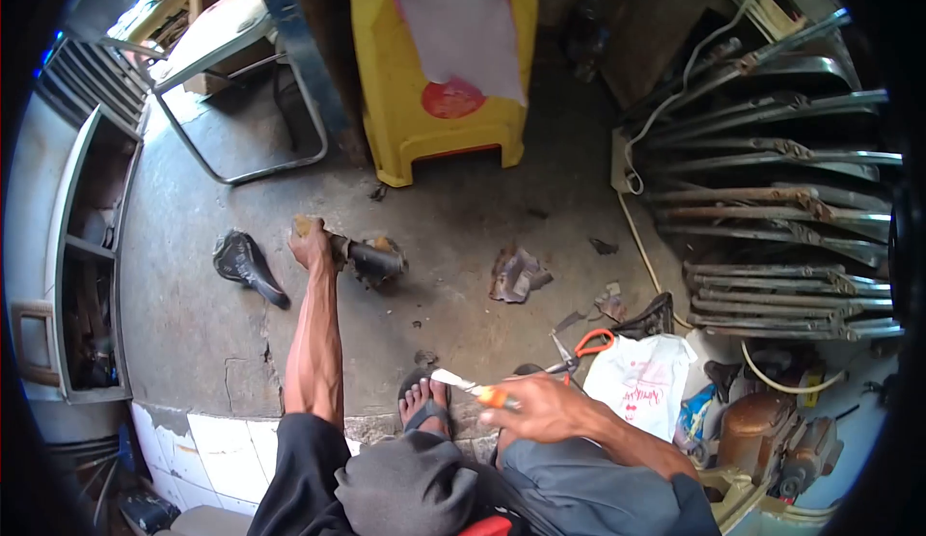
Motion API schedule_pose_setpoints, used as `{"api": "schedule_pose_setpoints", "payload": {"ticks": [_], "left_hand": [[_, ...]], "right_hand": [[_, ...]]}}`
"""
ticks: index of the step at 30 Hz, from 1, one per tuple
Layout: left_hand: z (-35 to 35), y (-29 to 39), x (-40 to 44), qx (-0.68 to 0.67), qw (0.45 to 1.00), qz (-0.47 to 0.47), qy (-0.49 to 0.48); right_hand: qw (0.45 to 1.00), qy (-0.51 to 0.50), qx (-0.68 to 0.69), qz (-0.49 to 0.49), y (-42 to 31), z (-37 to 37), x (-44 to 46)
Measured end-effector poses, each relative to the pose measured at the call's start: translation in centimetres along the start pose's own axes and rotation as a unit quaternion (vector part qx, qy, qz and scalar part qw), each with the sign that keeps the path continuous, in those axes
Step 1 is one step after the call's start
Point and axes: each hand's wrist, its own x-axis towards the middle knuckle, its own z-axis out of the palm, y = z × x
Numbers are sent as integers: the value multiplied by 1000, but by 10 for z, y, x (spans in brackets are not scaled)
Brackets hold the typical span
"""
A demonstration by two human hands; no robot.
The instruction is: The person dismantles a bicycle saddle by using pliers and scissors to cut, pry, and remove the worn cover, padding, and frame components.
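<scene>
My left hand reaches out low over the floor, closed around a worn dark piece with yellowish foam-like patches; it looks like a stripped bicycle saddle. To the left of that hand, a black bicycle saddle lies on the floor. My right hand, above my right knee, is closed on a knife with an orange handle. Its pale blade points left, apart from the worn piece. Orange-handled scissors lie just beyond my right hand.
Torn dark scraps lie on the concrete floor. A yellow stool with a cloth stands ahead. Metal frames are stacked at right, near a white plastic bag and a motor. A folding chair stands far left.
</scene>
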Motion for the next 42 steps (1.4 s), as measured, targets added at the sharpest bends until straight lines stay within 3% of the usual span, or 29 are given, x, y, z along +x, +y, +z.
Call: {"api": "schedule_pose_setpoints", "payload": {"ticks": [2,3,5,8,10,12,14,16,21,26,28,33,35,36,38,39,40,41,42], "left_hand": [[-20,17,-14,3,992,130,-2],[-29,25,-34,-49,992,115,-13],[-19,54,-76,-192,975,94,-67],[-12,81,-121,-233,954,144,-123],[-19,96,-145,-208,952,187,-125],[-16,110,-162,-153,932,301,-131],[-13,121,-178,-186,922,300,-160],[-15,128,-187,-17,875,474,-101],[-6,131,-207,-3,829,547,-120],[4,122,-191,21,867,488,-102],[19,102,-163,-60,960,221,-162],[59,54,-120,100,968,153,-174],[88,-11,-21,205,974,-31,-87],[55,-30,38,154,984,-66,-61],[24,19,38,127,990,56,2],[8,49,36,120,985,117,33],[-11,46,53,222,941,236,100],[-24,66,33,77,981,175,38],[-33,89,7,-58,991,113,-32]], "right_hand": [[986,152,0,62,30,13,-1],[985,113,-71,113,25,0,7],[984,166,-21,55,34,5,21],[982,189,27,12,19,-3,36],[981,185,48,-7,5,-5,41],[982,164,85,32,-6,-11,44],[982,158,85,55,-10,-13,46],[978,188,64,61,-11,-12,48],[980,185,38,61,-23,-18,51],[977,205,29,56,-29,-13,64],[975,215,44,40,-33,-10,69],[969,236,-16,66,-24,-1,89],[979,84,-174,-60,-17,16,78],[998,20,-34,-56,-48,17,41],[999,15,-35,21,-52,5,-1],[990,74,56,108,-4,12,0],[970,153,85,169,-5,-8,-6],[963,211,-33,163,21,-13,-8],[943,257,-69,201,32,-13,-9]]}}
